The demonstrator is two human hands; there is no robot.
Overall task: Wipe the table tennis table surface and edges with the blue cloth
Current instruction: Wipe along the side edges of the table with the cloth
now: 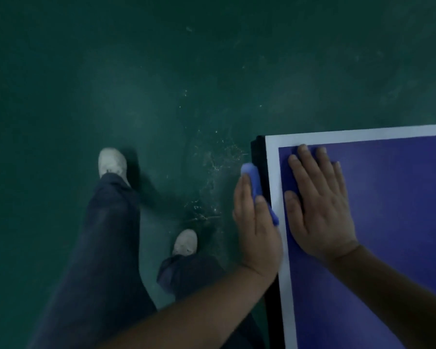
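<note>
Green floor (161, 71), white shoes (112, 161) beside table (275, 172).

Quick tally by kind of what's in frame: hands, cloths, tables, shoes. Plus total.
Bare hands: 2, left hand, right hand
Folded blue cloth: 1
Blue table tennis table with white border: 1
White shoes: 2
Total: 6
</note>
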